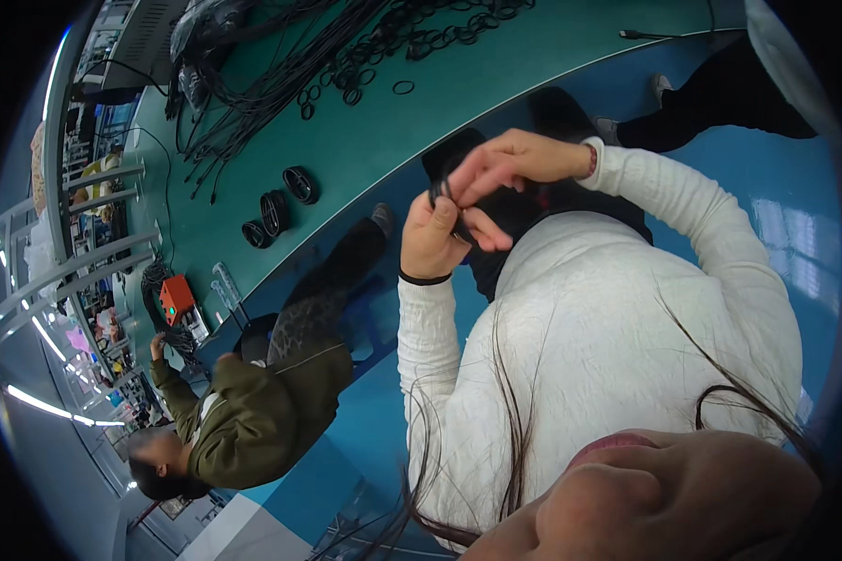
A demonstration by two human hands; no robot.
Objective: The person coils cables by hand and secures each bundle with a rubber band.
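Note:
In front of my white sleeve front, my left hand grips a small coiled black cable, its thumb pressed on the bundle. My right hand reaches in from the right, with its fingertips closed at the coil's edge. Whether a thin ring or a cable end lies between those fingertips is too small to tell. Part of the coil is hidden by my fingers. On the green table ahead, finished-looking black cable coils lie near the edge, left of my hands.
Loose black cables spread over the table, beside a heap of black rings. An orange box stands farther left. A co-worker in a green jacket sits at the table on my left. Another person's dark-clad legs show at the right.

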